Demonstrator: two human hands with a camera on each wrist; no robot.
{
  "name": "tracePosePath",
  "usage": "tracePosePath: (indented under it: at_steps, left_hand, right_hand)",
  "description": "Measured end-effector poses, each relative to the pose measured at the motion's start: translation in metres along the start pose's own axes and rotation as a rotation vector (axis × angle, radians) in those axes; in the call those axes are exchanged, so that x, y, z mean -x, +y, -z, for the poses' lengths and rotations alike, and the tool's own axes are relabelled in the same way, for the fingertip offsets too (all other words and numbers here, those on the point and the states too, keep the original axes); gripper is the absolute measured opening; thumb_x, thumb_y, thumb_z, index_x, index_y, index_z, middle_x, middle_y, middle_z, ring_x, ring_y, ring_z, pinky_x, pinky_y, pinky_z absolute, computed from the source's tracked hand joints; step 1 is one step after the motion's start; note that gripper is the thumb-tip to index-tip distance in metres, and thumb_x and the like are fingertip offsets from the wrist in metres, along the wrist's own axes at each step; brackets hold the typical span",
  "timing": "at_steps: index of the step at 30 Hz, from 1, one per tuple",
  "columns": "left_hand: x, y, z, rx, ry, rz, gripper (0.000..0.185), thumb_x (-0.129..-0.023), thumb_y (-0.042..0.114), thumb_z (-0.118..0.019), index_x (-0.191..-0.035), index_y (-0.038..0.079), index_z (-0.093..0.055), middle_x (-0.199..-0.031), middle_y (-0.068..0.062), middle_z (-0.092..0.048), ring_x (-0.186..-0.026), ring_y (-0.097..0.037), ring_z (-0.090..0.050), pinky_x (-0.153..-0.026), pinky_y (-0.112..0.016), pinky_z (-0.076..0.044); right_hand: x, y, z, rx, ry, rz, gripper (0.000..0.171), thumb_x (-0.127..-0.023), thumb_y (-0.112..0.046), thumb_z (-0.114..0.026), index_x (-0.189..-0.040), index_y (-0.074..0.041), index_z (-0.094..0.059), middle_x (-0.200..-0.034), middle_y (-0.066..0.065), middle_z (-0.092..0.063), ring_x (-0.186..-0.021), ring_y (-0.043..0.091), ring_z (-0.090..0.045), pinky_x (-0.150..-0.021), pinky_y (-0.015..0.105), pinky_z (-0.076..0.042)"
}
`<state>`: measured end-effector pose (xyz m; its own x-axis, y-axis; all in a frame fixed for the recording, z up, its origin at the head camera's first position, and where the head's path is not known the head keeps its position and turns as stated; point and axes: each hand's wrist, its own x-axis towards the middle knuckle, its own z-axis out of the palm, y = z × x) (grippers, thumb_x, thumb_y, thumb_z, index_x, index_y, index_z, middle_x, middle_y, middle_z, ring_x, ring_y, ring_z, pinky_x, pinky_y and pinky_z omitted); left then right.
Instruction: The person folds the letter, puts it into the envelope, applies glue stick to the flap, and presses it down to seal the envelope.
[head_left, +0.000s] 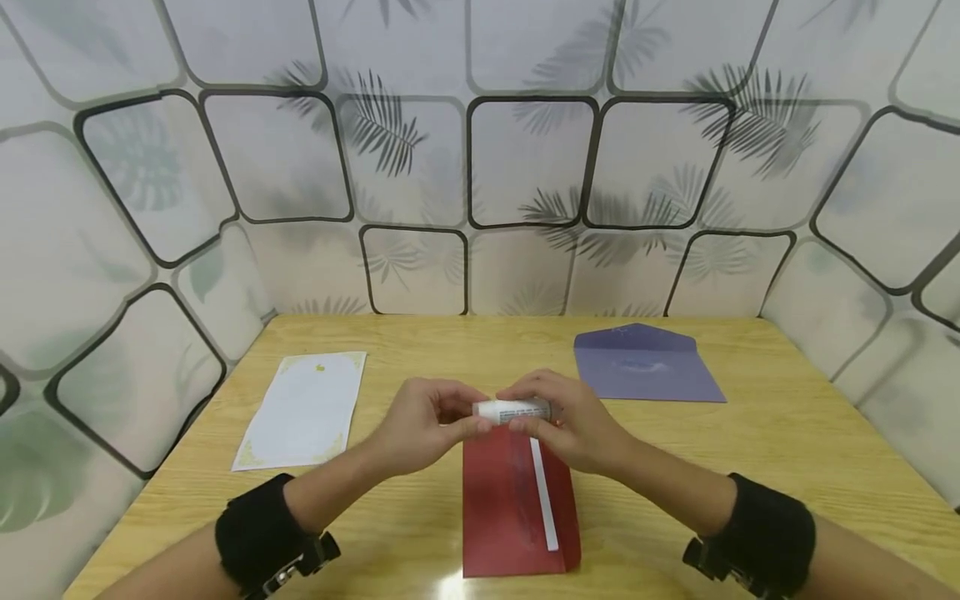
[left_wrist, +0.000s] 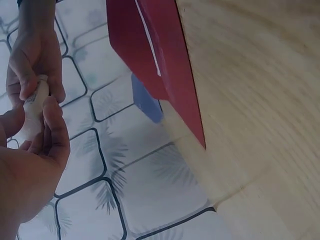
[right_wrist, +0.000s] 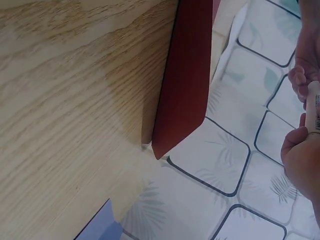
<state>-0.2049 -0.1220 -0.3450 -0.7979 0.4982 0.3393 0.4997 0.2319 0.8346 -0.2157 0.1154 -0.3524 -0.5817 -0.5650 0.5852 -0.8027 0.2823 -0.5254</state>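
Glue stick [head_left: 512, 410] held level at frame centre, above the red envelope [head_left: 517, 508]; left hand [head_left: 423, 425] pinches its cap end, right hand [head_left: 570, 421] is wrapped round the body. Step judged as uncapping; a twist-and-pull apart is called for next

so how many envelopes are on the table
2: a red envelope lying near the table edge below the hands, and a purple envelope at the far right. None looks hidden.

Wooden table [head_left: 787, 433]; two envelopes [head_left: 517, 508], paper [head_left: 303, 410]
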Motion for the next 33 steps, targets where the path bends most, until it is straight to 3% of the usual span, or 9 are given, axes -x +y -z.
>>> tracePosePath:
  at_steps: [5,10,13,18,21,25,28,33]
  left_hand:
    - [-0.002,0.001,0.001,-0.042,-0.005,-0.085,0.017,-0.089,0.007,-0.075,-0.101,-0.004,-0.074,-0.084,-0.011,-0.076,-0.073,-0.005,-0.069,-0.065,-0.025,-0.058]
    - [-0.009,-0.007,0.01,-0.053,-0.002,-0.107,0.014,-0.088,0.008,-0.075,-0.1,0.001,-0.075,-0.082,-0.007,-0.076,-0.072,-0.006,-0.069,-0.065,-0.027,-0.058]
    - [-0.012,-0.012,0.024,-0.114,0.023,-0.083,0.013,-0.088,0.01,-0.076,-0.1,0.005,-0.075,-0.08,-0.002,-0.074,-0.07,-0.008,-0.068,-0.063,-0.026,-0.057]
    - [-0.02,-0.028,0.058,-0.325,0.096,-0.055,0.013,-0.088,0.015,-0.076,-0.099,0.008,-0.074,-0.078,0.002,-0.072,-0.067,-0.007,-0.066,-0.058,-0.024,-0.052]
    - [-0.023,-0.041,0.08,-0.494,0.116,-0.053,0.014,-0.088,0.016,-0.075,-0.098,0.007,-0.074,-0.078,0.001,-0.071,-0.066,-0.007,-0.064,-0.058,-0.024,-0.051]
    - [-0.025,-0.058,0.105,-0.672,0.096,-0.012,0.016,-0.088,0.017,-0.072,-0.097,0.003,-0.072,-0.077,-0.002,-0.069,-0.064,-0.008,-0.06,-0.059,-0.026,-0.05]
    - [-0.027,-0.069,0.117,-0.741,0.076,0.034,0.019,-0.088,0.018,-0.069,-0.097,0.002,-0.071,-0.077,-0.003,-0.069,-0.065,-0.01,-0.059,-0.06,-0.029,-0.05]
    - [-0.032,-0.085,0.127,-0.81,0.035,0.08,0.024,-0.088,0.017,-0.062,-0.101,-0.002,-0.071,-0.08,-0.008,-0.07,-0.066,-0.015,-0.06,-0.062,-0.033,-0.05]
  right_hand:
    - [-0.001,-0.005,0.004,-0.003,-0.024,-0.037,0.025,-0.086,-0.005,-0.076,-0.111,-0.005,-0.071,-0.104,0.005,-0.072,-0.091,0.013,-0.063,-0.073,0.028,-0.053]
    - [0.0,-0.003,0.005,0.059,-0.026,-0.051,0.034,-0.084,-0.011,-0.079,-0.117,-0.007,-0.07,-0.11,0.002,-0.071,-0.098,0.015,-0.061,-0.077,0.029,-0.053]
    - [0.001,0.003,0.007,0.081,-0.007,-0.089,0.043,-0.084,-0.012,-0.08,-0.124,-0.006,-0.066,-0.117,0.005,-0.069,-0.103,0.019,-0.061,-0.078,0.032,-0.054]
    - [0.008,0.013,0.015,0.17,0.026,-0.237,0.04,-0.088,-0.015,-0.077,-0.126,-0.007,-0.064,-0.119,0.006,-0.068,-0.104,0.022,-0.062,-0.077,0.034,-0.054]
    - [0.013,0.018,0.017,0.233,0.003,-0.344,0.034,-0.09,-0.016,-0.074,-0.121,-0.006,-0.066,-0.113,0.006,-0.069,-0.099,0.024,-0.062,-0.079,0.038,-0.052]
    - [0.018,0.022,0.018,0.3,-0.091,-0.5,0.036,-0.09,-0.021,-0.073,-0.12,-0.001,-0.065,-0.106,0.009,-0.068,-0.094,0.025,-0.063,-0.08,0.04,-0.052]
    - [0.021,0.025,0.019,0.347,-0.187,-0.609,0.046,-0.09,-0.03,-0.073,-0.121,0.003,-0.065,-0.099,0.009,-0.069,-0.088,0.021,-0.063,-0.075,0.036,-0.053]
    - [0.025,0.027,0.016,0.357,-0.312,-0.698,0.053,-0.087,-0.036,-0.074,-0.113,0.009,-0.066,-0.059,0.0,-0.059,-0.055,0.009,-0.049,-0.056,0.029,-0.045]
